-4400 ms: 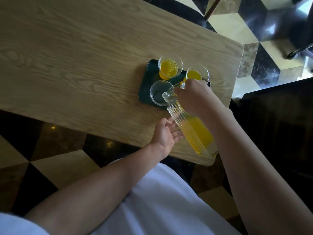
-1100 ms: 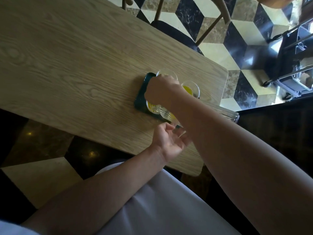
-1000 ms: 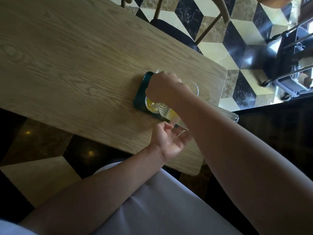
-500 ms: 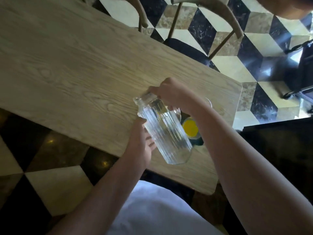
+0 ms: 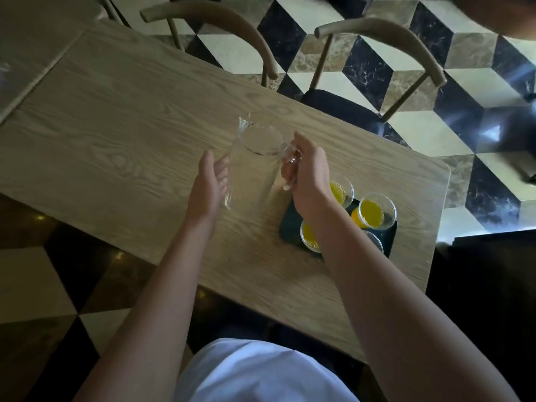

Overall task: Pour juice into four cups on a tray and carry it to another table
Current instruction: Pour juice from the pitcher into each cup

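Cups [image 5: 372, 211] of juice sit on the tray [image 5: 290, 224], right of centre on the desk [image 5: 116, 111]. Right hand [image 5: 309, 175] grips the jug [image 5: 255, 161] (empty) by its handle; left hand [image 5: 208, 184] spread open beside it.

Dim indoor scene, daylight glare on floor tiles [image 5: 493, 132] at right, motion-blurred, wide-angle edge bending
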`<state>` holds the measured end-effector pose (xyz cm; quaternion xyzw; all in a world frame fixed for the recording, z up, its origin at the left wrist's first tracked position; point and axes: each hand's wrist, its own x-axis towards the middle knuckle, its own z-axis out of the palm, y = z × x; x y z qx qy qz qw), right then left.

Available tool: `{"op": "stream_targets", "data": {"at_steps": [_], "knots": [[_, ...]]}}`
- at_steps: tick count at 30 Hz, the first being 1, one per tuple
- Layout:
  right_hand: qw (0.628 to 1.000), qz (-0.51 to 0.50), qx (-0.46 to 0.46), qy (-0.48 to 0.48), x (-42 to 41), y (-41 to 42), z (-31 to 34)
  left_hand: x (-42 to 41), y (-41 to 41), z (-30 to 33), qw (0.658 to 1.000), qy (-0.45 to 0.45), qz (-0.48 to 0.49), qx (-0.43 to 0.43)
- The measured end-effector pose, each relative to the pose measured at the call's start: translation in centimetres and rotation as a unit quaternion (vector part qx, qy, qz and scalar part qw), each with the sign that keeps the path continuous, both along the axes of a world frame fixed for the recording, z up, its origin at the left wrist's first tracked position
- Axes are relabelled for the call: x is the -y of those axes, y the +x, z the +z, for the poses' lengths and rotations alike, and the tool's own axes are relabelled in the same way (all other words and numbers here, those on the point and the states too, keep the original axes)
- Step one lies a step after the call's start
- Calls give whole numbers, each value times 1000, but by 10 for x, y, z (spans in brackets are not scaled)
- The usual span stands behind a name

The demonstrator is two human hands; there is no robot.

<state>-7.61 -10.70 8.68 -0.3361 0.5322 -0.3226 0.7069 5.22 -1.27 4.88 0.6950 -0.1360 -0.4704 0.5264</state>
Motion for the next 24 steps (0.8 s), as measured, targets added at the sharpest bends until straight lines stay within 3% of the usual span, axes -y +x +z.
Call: {"op": "stream_targets", "data": {"at_steps": [6, 14, 24], "knots": [[993, -97, -12, -59, 29, 17, -13, 32, 1, -27, 996, -83, -12, -42], [989, -78, -69, -103, 62, 32, -39, 65, 16, -58, 992, -85, -17, -92], [990, -44, -102, -86, 84, 44, -47, 83, 22, -66, 995, -77, -13, -61]]}}
